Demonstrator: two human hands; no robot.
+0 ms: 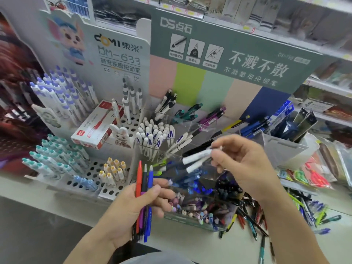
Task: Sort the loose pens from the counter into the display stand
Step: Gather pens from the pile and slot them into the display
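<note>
Above the clear display stand (190, 216), the right hand (245, 166) pinches two white pens (196, 159) by one end, their free ends slanting down-left over the stand's blue-pen compartment; a dark pen may lie with them, but blur hides it. Just left of the stand's front corner, the left hand (144, 204) grips a bundle of pens (143, 191) upright, thumb across them, red, black and blue tips rising above the fingers. Loose pens (253, 216) lie heaped on the counter (190, 246) to the stand's right, below the right wrist, well apart from both hands.
</note>
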